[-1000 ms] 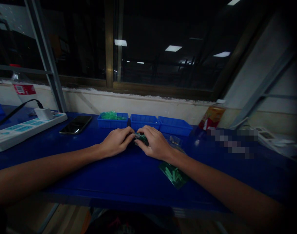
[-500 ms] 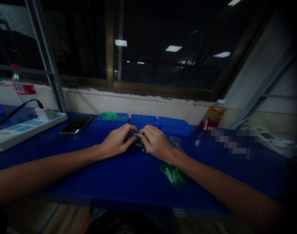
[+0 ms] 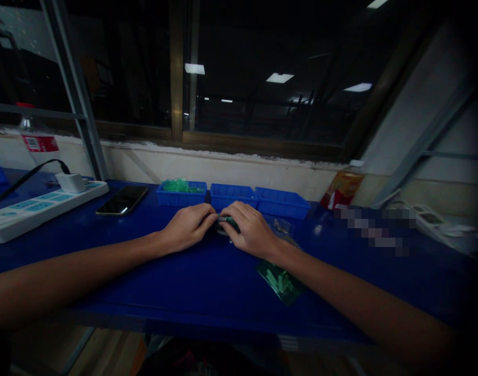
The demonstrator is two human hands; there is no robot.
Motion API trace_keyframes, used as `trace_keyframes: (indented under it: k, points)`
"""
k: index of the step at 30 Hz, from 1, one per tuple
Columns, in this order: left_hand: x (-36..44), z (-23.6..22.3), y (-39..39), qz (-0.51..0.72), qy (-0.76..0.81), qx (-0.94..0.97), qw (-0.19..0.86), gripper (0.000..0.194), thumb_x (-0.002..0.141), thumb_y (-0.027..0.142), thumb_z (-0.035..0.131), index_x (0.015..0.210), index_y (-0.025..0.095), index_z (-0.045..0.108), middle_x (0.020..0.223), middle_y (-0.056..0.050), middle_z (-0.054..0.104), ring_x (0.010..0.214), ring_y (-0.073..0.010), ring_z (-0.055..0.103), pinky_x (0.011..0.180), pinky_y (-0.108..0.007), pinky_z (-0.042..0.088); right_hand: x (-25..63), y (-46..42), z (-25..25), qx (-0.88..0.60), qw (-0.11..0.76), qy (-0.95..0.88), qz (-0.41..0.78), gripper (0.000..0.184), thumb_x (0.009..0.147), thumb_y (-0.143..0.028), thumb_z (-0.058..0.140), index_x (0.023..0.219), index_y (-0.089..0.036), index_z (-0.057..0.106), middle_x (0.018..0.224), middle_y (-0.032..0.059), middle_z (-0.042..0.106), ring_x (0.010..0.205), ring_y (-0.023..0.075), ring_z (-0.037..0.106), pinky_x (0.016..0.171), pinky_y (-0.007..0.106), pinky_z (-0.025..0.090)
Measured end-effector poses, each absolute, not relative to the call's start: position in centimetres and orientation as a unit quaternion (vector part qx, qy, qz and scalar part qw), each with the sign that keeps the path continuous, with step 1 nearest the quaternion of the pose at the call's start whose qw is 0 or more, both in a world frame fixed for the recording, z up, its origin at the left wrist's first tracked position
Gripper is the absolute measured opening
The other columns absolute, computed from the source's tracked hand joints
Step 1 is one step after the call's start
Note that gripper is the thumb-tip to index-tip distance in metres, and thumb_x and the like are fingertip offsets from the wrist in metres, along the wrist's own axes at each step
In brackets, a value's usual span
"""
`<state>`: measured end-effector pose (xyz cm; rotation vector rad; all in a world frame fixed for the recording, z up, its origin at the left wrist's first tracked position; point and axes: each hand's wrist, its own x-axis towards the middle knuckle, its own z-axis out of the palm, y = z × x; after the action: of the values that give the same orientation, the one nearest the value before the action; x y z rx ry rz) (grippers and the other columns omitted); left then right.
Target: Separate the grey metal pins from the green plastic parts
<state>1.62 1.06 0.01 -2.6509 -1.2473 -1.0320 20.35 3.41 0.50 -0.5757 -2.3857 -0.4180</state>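
Note:
My right hand (image 3: 248, 227) is closed around a small dark object with a greenish side and a shiny metal bit (image 3: 228, 223), held just above the table. Its kind cannot be made out, since the fingers cover much of it. My left hand (image 3: 191, 224) meets it from the other side, thumb and forefinger pinched together at its grey tip. Whatever sits within that pinch is too small to name. Under my right forearm lies a clear bag of pale green strips (image 3: 280, 281). Another small clear bag (image 3: 281, 225) lies behind the right wrist.
Along the wall stand a blue bin with green plastic pieces (image 3: 182, 193) and two more blue bins (image 3: 234, 194). A phone (image 3: 122, 200) and a white power strip (image 3: 46, 209) lie to the left, near a bottle (image 3: 38, 143). An orange-labelled drink bottle (image 3: 342, 187) stands at right.
My left fingers have closed from a looser hold into a tight pinch at the object's end. The dark object has turned slightly in my right hand, showing more of its greenish side.

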Motion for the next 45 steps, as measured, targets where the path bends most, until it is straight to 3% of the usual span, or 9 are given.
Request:
trace_keyframes:
  k: [2, 8, 14, 18, 25, 31, 35, 41, 45]
  points:
    - [1.63, -0.08, 1.15, -0.322, -0.408, -0.854, 0.017, 0.026, 0.09, 0.028, 0.032, 0.078, 0.015, 0.051, 0.072, -0.002, 0.056, 0.067, -0.0135, 0.053, 0.063, -0.027, 0.041, 20.32, 3.48, 0.47, -0.223, 0.314, -0.907, -0.167, 0.015, 0.086, -0.025, 0.042, 0.09, -0.016, 0.052, 0.084, 0.0068, 0.056, 0.078, 0.0173, 0.049, 0.07, 0.031, 0.039]
    - [1.56, -0.28, 1.09, -0.349, -0.403, -0.846, 0.0, 0.018, 0.084, 0.027, 0.044, 0.099, 0.016, 0.047, 0.085, -0.003, 0.057, 0.07, -0.0132, 0.054, 0.061, -0.026, 0.043, 20.33, 3.78, 0.35, -0.253, 0.312, -0.897, -0.185, 0.023, 0.089, -0.028, 0.036, 0.085, -0.014, 0.053, 0.079, 0.0062, 0.055, 0.075, 0.0161, 0.048, 0.068, 0.03, 0.037]
    - [1.67, -0.2, 1.05, -0.359, -0.383, -0.851, 0.009, 0.013, 0.085, 0.024, 0.043, 0.094, 0.016, 0.048, 0.083, -0.003, 0.056, 0.074, -0.0136, 0.054, 0.066, -0.027, 0.043, 20.38, 3.7, 0.49, -0.252, 0.314, -0.899, -0.175, 0.025, 0.089, -0.029, 0.035, 0.079, -0.015, 0.053, 0.076, 0.0054, 0.054, 0.072, 0.0157, 0.047, 0.067, 0.03, 0.037]
    - [1.7, -0.16, 1.12, -0.359, -0.39, -0.848, 0.018, 0.013, 0.088, 0.024, 0.039, 0.091, 0.016, 0.049, 0.081, -0.003, 0.056, 0.074, -0.0139, 0.054, 0.067, -0.027, 0.043, 20.35, 3.57, 0.46, -0.245, 0.33, -0.899, -0.155, 0.02, 0.085, -0.032, 0.045, 0.092, -0.014, 0.051, 0.085, 0.0069, 0.056, 0.079, 0.0173, 0.049, 0.072, 0.031, 0.038]
    - [1.66, -0.1, 1.13, -0.333, -0.395, -0.856, 0.032, 0.027, 0.091, 0.027, 0.03, 0.078, 0.015, 0.051, 0.071, -0.002, 0.054, 0.066, -0.013, 0.051, 0.062, -0.026, 0.04, 20.34, 3.53, 0.41, -0.231, 0.32, -0.905, -0.161, 0.012, 0.085, -0.023, 0.043, 0.091, -0.016, 0.051, 0.086, 0.0066, 0.055, 0.081, 0.0169, 0.05, 0.072, 0.031, 0.039]
    - [1.63, -0.2, 1.11, -0.362, -0.393, -0.845, 0.006, 0.018, 0.085, 0.026, 0.043, 0.099, 0.015, 0.048, 0.083, -0.003, 0.057, 0.073, -0.0132, 0.054, 0.065, -0.026, 0.043, 20.29, 3.54, 0.55, -0.248, 0.322, -0.898, -0.168, 0.018, 0.088, -0.025, 0.038, 0.087, -0.014, 0.053, 0.082, 0.0072, 0.055, 0.078, 0.0171, 0.049, 0.07, 0.032, 0.038]
    - [1.65, -0.24, 1.15, -0.36, -0.387, -0.849, 0.017, 0.016, 0.086, 0.026, 0.042, 0.094, 0.016, 0.051, 0.081, -0.003, 0.058, 0.071, -0.0131, 0.054, 0.065, -0.026, 0.043, 20.31, 3.57, 0.57, -0.254, 0.314, -0.899, -0.17, 0.022, 0.089, -0.027, 0.035, 0.083, -0.015, 0.053, 0.079, 0.0065, 0.055, 0.075, 0.0171, 0.048, 0.068, 0.031, 0.038]
    - [1.63, -0.08, 1.01, -0.334, -0.395, -0.855, 0.033, 0.023, 0.09, 0.028, 0.035, 0.089, 0.016, 0.054, 0.079, -0.003, 0.06, 0.074, -0.0149, 0.055, 0.068, -0.028, 0.043, 20.35, 3.41, 0.56, -0.249, 0.325, -0.902, -0.141, 0.019, 0.084, -0.029, 0.045, 0.097, -0.015, 0.049, 0.089, 0.0075, 0.055, 0.082, 0.018, 0.05, 0.074, 0.032, 0.039]
    - [1.64, 0.15, 0.92, -0.307, -0.409, -0.857, 0.057, 0.03, 0.091, 0.03, 0.031, 0.077, 0.016, 0.053, 0.069, -0.002, 0.057, 0.067, -0.0151, 0.054, 0.064, -0.028, 0.042, 20.33, 3.4, 0.56, -0.238, 0.316, -0.905, -0.154, 0.013, 0.085, -0.024, 0.043, 0.093, -0.016, 0.051, 0.087, 0.0068, 0.055, 0.082, 0.0177, 0.05, 0.073, 0.032, 0.039]
